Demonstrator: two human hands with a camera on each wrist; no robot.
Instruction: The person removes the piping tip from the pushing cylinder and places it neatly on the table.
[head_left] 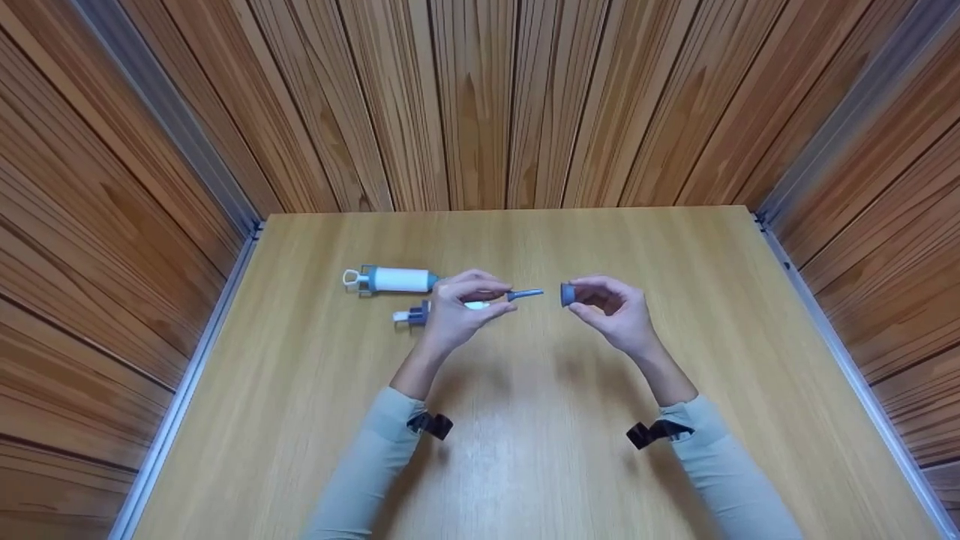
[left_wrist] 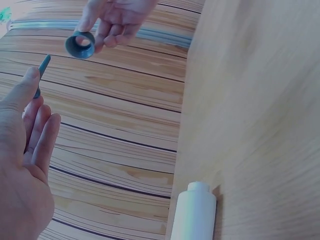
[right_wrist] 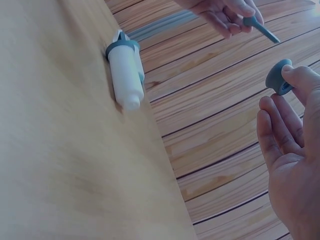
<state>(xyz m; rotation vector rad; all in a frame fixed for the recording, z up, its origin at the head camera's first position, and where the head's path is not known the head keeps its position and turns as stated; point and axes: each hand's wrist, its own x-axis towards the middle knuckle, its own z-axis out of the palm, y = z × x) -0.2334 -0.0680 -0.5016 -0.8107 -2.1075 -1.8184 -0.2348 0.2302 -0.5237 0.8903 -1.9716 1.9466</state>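
Note:
Between its thumb and fingertips, my left hand (head_left: 459, 309) pinches a slim blue-grey nozzle (head_left: 528, 294), whose narrow end points right. My right hand (head_left: 621, 313) holds a short blue-grey ring-shaped cap (head_left: 568, 295) by its edge, a small gap from the nozzle tip. In the left wrist view the hollow, open side of the cap (left_wrist: 74, 49) shows. Both parts are held above the table. Behind and left of my left hand lies a white-barrelled syringe (head_left: 403, 280) with a ring handle. A second syringe (head_left: 411, 316) with a dark blue collar is partly hidden under that hand.
The wooden table (head_left: 495, 457) has plank walls (head_left: 480, 105) along its back and sides, with metal rails (head_left: 187, 375) at the side edges. A white barrel (right_wrist: 124, 75) lies on the tabletop in the right wrist view. Dark camera straps (head_left: 431, 424) sit on both wrists.

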